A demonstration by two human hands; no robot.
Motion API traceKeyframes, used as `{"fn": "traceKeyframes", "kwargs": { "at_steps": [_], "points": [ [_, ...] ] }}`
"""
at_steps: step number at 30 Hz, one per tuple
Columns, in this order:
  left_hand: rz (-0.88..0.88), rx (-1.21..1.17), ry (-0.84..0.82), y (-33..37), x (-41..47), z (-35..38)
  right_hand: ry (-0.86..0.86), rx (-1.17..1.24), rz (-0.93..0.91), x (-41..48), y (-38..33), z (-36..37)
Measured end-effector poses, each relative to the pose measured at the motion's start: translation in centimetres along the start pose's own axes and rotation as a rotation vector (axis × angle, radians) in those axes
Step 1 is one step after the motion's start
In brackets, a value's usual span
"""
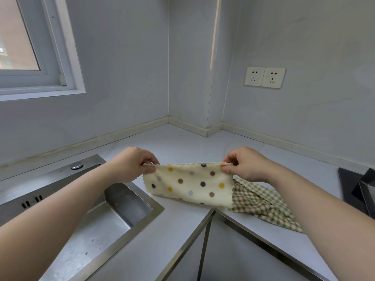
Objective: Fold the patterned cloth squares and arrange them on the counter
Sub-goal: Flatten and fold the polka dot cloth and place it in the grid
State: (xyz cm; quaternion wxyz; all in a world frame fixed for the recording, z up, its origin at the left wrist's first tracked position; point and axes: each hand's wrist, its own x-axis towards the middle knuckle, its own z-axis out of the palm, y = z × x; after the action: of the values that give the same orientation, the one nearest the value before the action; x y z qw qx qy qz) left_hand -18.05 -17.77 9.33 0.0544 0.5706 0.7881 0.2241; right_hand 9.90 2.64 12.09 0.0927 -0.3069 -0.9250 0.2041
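Above the tabletop (pixel 182 142) corner, our left hand (pixel 132 165) and right hand (pixel 245 165) pinch the dotted cloth's (pixel 190 183) top corners, sink (pixel 113 211) left, checked cloth (pixel 261 205) right.

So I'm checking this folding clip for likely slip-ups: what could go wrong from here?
1. The dotted cloth, pinched at its top corners by the left hand and right hand, hangs close to the sink; set down leftward, it could slip into the basin.
2. The checked cloth lies rumpled beneath the right forearm near the edge of the counter; the arm might drag it off.
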Motion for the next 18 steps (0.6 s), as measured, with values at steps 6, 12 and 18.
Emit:
{"fn": "traceKeyframes", "kwargs": {
  "at_steps": [6, 12, 18],
  "points": [
    [-0.091, -0.123, 0.031, -0.2, 0.0, -0.5, -0.035, 0.011, -0.017, -0.2, -0.3, -0.4],
    [-0.177, -0.504, -0.063, -0.4, -0.5, -1.3, -0.072, 0.329, -0.002, -0.3, -0.1, -1.1],
    [-0.165, -0.657, -0.088, -0.8, -0.6, -1.9, -0.163, 0.414, -0.012, -0.5, 0.0, -1.8]
  ]
}}
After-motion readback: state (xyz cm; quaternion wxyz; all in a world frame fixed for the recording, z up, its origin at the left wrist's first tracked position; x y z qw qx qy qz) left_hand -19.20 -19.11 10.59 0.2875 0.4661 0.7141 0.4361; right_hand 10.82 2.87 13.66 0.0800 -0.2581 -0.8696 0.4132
